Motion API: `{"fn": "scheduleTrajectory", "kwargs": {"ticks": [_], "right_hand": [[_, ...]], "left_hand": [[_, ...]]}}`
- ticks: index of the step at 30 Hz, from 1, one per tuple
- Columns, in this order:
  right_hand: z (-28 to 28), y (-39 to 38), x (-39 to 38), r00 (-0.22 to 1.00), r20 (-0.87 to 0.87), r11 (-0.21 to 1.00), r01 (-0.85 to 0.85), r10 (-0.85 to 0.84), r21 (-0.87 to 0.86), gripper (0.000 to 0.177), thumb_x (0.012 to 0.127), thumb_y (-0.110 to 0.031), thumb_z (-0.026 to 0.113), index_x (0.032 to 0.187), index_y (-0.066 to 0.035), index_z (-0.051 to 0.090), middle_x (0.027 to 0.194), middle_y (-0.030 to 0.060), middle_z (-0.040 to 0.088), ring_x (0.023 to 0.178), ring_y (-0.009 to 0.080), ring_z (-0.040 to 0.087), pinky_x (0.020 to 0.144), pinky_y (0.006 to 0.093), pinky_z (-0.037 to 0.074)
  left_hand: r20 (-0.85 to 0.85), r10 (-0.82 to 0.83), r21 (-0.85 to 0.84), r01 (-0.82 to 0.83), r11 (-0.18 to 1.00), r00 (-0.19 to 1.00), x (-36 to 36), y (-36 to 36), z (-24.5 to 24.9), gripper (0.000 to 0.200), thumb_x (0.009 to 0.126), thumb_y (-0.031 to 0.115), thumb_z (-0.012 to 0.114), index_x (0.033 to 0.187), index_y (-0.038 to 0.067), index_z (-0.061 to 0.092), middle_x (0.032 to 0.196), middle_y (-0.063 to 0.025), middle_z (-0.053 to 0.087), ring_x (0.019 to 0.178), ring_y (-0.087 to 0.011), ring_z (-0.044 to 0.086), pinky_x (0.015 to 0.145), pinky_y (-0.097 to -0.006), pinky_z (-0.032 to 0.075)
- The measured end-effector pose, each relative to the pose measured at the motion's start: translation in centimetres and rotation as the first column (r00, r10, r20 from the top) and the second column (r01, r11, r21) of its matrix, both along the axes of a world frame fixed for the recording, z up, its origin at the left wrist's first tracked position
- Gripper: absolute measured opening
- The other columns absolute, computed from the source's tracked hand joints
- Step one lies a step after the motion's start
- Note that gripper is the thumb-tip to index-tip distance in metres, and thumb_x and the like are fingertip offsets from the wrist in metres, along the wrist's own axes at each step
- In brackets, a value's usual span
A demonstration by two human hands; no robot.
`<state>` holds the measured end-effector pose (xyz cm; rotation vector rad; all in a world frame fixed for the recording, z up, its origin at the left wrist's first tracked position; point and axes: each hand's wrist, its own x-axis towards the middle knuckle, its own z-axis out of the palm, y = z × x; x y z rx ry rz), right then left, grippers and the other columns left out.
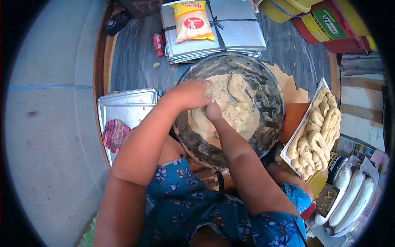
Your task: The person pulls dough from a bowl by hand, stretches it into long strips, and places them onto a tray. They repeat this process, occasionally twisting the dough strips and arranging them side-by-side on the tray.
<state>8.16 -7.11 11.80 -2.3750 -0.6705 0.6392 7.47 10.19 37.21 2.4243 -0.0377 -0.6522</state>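
Observation:
My left hand [192,94] is over the left part of a wide, dark round basin [269,92], its fingers smeared by motion. Close against it, my right hand [213,110] is closed, and what it grips is hidden. Pale crumbs [242,119] cover much of the basin's floor around both hands. A thick rope of dough [238,87], coated in crumbs, curves just right of my fingers. Right of the basin, a metal tray [286,158] carries several twisted dough strands [314,136].
Stacked metal trays [242,37] bound with black strips bear a bread crumb bag [192,22]. A red object [158,44] lies beside them. More trays [127,101] and a pink cloth [115,135] are at left. Tubs [325,22] stand upper right; wrapped white packs [347,197] lie lower right.

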Motion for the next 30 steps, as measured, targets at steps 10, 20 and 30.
{"fn": "scheduleTrajectory", "kwargs": {"ticks": [10, 20, 30], "right_hand": [[-1.0, -2.9, -7.8, 0.877, 0.046, 0.837, -0.441, 0.479, -0.324, 0.031, 0.080, -0.014, 0.049, 0.110, -0.008, 0.057, 0.112, 0.0116, 0.053, 0.100, 0.0272, 0.050, 0.087, 0.0375, 0.041], [0.4, -3.1, -1.4, 0.972, 0.215, 0.982, -0.053, 0.093, -0.183, 0.040, 0.082, -0.012, 0.048, 0.122, -0.012, 0.051, 0.124, 0.0108, 0.049, 0.119, 0.0295, 0.044, 0.097, 0.0471, 0.034], [2.7, -3.7, 2.4, 0.886, -0.028, 0.802, -0.432, 0.463, -0.412, 0.042, 0.074, -0.021, 0.066, 0.114, -0.012, 0.058, 0.122, 0.0087, 0.052, 0.117, 0.0267, 0.047, 0.096, 0.0469, 0.036]], "left_hand": [[-0.012, -0.027, 0.001, 0.027, 1.000, 1.000, 0.2, -0.3, -0.3, 0.061, 0.082, 0.038, 0.061, 0.128, 0.001, 0.046, 0.125, -0.0247, 0.049, 0.117, -0.0372, 0.048, 0.099, -0.0403, 0.038], [0.006, -0.031, -0.005, 0.031, 1.000, 1.000, 0.0, -0.7, -0.1, 0.061, 0.081, 0.038, 0.062, 0.127, 0.001, 0.046, 0.125, -0.0244, 0.049, 0.115, -0.0377, 0.048, 0.098, -0.0410, 0.039], [-0.063, -0.036, 0.045, 0.039, 0.998, 0.997, 0.5, -1.2, 0.5, 0.061, 0.082, 0.040, 0.061, 0.129, 0.005, 0.045, 0.123, -0.0239, 0.049, 0.112, -0.0378, 0.050, 0.095, -0.0434, 0.041]]}}
